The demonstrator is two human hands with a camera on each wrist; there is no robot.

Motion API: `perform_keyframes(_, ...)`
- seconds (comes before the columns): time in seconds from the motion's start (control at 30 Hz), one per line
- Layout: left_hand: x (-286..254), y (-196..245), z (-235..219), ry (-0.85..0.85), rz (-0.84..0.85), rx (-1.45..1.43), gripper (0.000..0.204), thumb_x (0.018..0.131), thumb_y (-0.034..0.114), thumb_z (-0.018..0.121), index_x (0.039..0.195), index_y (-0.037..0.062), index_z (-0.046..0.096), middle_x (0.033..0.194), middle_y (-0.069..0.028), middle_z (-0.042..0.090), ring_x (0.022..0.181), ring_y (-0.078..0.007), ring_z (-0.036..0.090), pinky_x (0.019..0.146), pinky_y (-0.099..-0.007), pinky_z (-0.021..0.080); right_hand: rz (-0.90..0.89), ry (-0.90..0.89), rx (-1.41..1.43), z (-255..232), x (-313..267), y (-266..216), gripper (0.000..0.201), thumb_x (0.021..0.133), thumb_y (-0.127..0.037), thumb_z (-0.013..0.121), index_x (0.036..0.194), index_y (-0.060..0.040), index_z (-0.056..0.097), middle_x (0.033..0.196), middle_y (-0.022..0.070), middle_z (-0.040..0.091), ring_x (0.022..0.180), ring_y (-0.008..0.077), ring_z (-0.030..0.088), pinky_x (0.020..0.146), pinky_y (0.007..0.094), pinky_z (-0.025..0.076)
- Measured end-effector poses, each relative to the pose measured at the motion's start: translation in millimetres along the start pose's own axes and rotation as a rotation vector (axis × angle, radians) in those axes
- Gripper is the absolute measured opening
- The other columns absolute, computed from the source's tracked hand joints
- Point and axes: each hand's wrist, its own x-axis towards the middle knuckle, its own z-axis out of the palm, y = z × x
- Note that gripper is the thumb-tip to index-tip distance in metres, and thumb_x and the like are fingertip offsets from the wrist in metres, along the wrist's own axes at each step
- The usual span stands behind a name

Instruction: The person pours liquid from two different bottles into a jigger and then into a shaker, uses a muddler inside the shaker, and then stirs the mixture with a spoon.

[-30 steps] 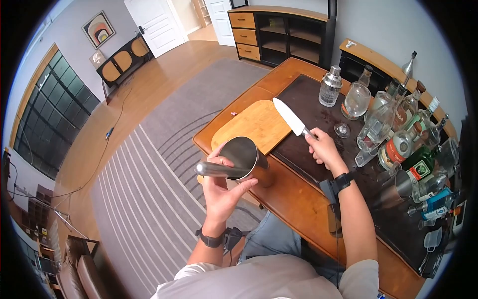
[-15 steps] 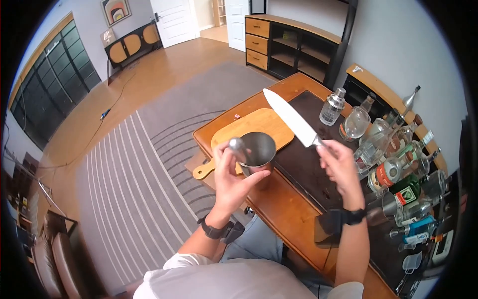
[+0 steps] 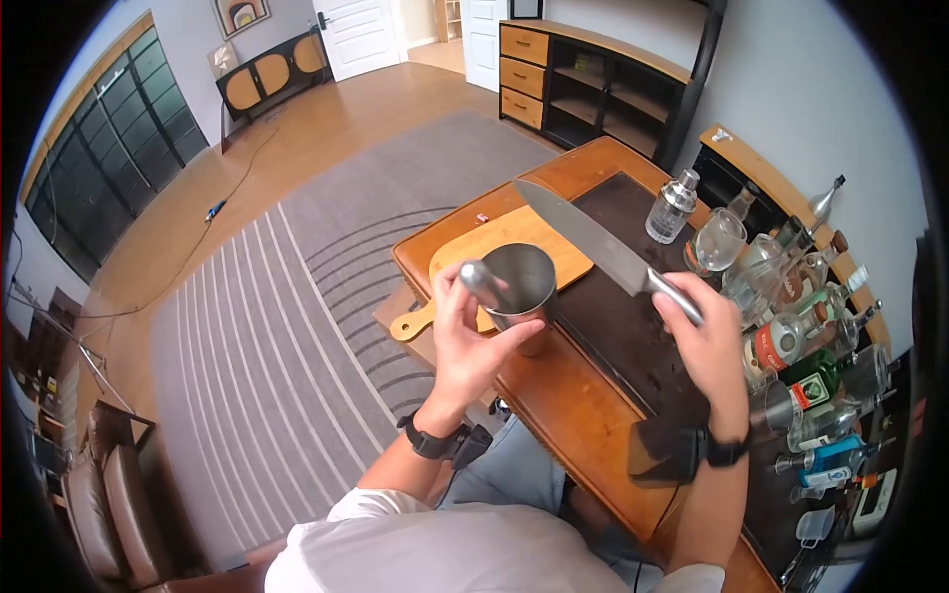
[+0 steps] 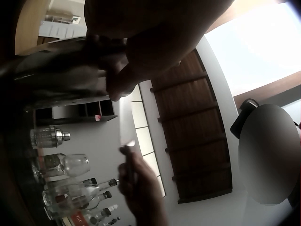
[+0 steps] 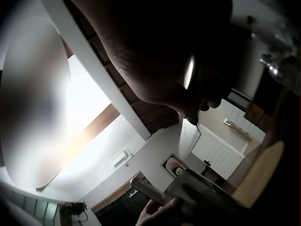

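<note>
My left hand (image 3: 467, 356) grips a metal shaker tin (image 3: 534, 296), thumb across its near side and mouth tilted up toward the head camera. A steel muddler (image 3: 481, 282) leans out over the tin's rim beside my fingers; its lower end is hidden inside. To the right, my right hand (image 3: 707, 336) holds a chef's knife (image 3: 588, 237) by its metal handle, the blade pointing away to the upper left. That blade overlaps the corner of a wooden cutting board (image 3: 457, 249) in the head view. The board lies on the table behind the tin.
A glass shaker with metal top (image 3: 672, 208) and an upturned stemmed glass (image 3: 720, 239) stand on the dark mat (image 3: 618, 361). Several bottles, including a green one (image 3: 813, 381), crowd the table's right side. A measuring cup (image 3: 815, 528) lies nearer the body.
My right hand has drawn back to the right with the knife, whose blade has turned from bright to dark. The muddler has swung more upright. The head view has shifted.
</note>
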Motion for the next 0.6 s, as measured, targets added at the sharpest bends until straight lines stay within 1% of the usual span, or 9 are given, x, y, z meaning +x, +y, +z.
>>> perform_keyframes(0.07, -4.8, 6.1, -8.6, 0.024, -0.109, -0.09, 0.069, 0.07, -0.01, 0.094, 0.129, 0.0001, 0.059, 0.133, -0.0058, 0.048, 0.124, -0.0199, 0.057, 0.113, -0.0376, 0.051, 0.16, -0.149, 0.196, 30.6, 17.2, 58.5, 0.02, 0.101, -0.019, 0.072, 0.108, -0.001, 0.074, 0.077, 0.0052, 0.069, 0.069, 0.0109, 0.066, 0.065, 0.0306, 0.049)
perform_keyframes(0.1, -6.8, 8.0, -12.0, 0.014, -0.095, -0.093, 0.072, 0.07, -0.01, 0.094, 0.131, 0.0004, 0.058, 0.132, -0.0063, 0.048, 0.123, -0.0194, 0.058, 0.109, -0.0358, 0.054, 0.211, -0.19, 0.26, 49.0, 22.4, 85.8, 0.021, 0.102, -0.02, 0.071, 0.107, 0.0003, 0.073, 0.076, 0.0003, 0.066, 0.068, 0.0081, 0.062, 0.063, 0.029, 0.047)
perform_keyframes(0.13, -8.4, 9.3, -15.3, 0.007, -0.081, -0.098, 0.074, 0.071, -0.01, 0.094, 0.134, 0.0006, 0.057, 0.131, -0.0068, 0.048, 0.122, -0.019, 0.059, 0.106, -0.034, 0.057, 0.283, -0.231, 0.314, 63.4, 27.5, 104.8, 0.02, 0.103, -0.02, 0.07, 0.103, -0.0001, 0.073, 0.074, -0.0002, 0.065, 0.065, 0.0081, 0.058, 0.062, 0.0289, 0.044)
perform_keyframes(0.17, -9.6, 10.6, -18.9, 0.005, -0.067, -0.103, 0.077, 0.071, -0.01, 0.093, 0.137, 0.0009, 0.055, 0.13, -0.0072, 0.048, 0.121, -0.0185, 0.06, 0.103, -0.0322, 0.059, 0.372, -0.244, 0.325, 70.0, 31.2, 109.5, 0.021, 0.104, -0.023, 0.068, 0.102, -0.003, 0.073, 0.073, -0.0007, 0.064, 0.06, 0.0074, 0.055, 0.055, 0.0284, 0.041)
perform_keyframes(0.23, -11.3, 12.0, -26.6, 0.005, -0.04, -0.023, 0.071, 0.072, -0.009, 0.093, 0.132, 0.0019, 0.057, 0.129, -0.0068, 0.053, 0.124, -0.0189, 0.061, 0.106, -0.0356, 0.057, 0.547, -0.193, 0.365, 84.8, 39.5, 125.9, 0.023, 0.106, -0.027, 0.066, 0.1, -0.0059, 0.072, 0.07, -0.001, 0.062, 0.053, 0.0069, 0.05, 0.046, 0.028, 0.035)
perform_keyframes(0.3, -13.0, 9.3, -34.4, 0.018, -0.014, 0.022, 0.066, 0.072, -0.008, 0.093, 0.128, 0.0022, 0.059, 0.13, -0.0071, 0.055, 0.125, -0.019, 0.061, 0.109, -0.0377, 0.054, 0.61, -0.128, 0.411, 96.2, 45.7, 143.7, 0.023, 0.106, -0.029, 0.065, 0.1, -0.0078, 0.071, 0.069, -0.0013, 0.061, 0.05, 0.0066, 0.048, 0.042, 0.0276, 0.032)
perform_keyframes(0.33, -13.3, 8.8, -37.1, 0.026, -0.003, 0.042, 0.064, 0.072, -0.007, 0.093, 0.125, 0.0025, 0.059, 0.131, -0.0074, 0.055, 0.125, -0.0191, 0.061, 0.11, -0.0382, 0.053, 0.643, -0.093, 0.434, 99.2, 47.5, 145.0, 0.023, 0.106, -0.03, 0.065, 0.1, -0.0087, 0.07, 0.068, -0.0015, 0.061, 0.048, 0.0064, 0.047, 0.04, 0.0274, 0.03)
perform_keyframes(0.47, -13.0, 7.7, -41.0, 0.038, 0.006, 0.105, 0.06, 0.072, -0.003, 0.095, 0.121, 0.0027, 0.062, 0.134, -0.0083, 0.056, 0.126, -0.019, 0.061, 0.111, -0.0387, 0.049, 0.641, -0.197, 0.376, 114.4, 35.1, 139.3, 0.021, 0.106, -0.029, 0.065, 0.101, -0.01, 0.07, 0.067, -0.0015, 0.06, 0.048, 0.0071, 0.048, 0.041, 0.0277, 0.032)
perform_keyframes(0.6, -14.9, 15.1, -31.3, 0.046, -0.107, 0.033, 0.064, 0.071, 0.0, 0.096, 0.125, 0.0017, 0.062, 0.13, -0.0072, 0.059, 0.125, -0.0178, 0.061, 0.11, -0.0374, 0.048, 0.626, -0.408, 0.461, 122.2, 22.1, 102.1, 0.02, 0.106, -0.027, 0.066, 0.102, -0.0085, 0.071, 0.068, -0.0015, 0.06, 0.049, 0.0056, 0.045, 0.042, 0.0268, 0.03)
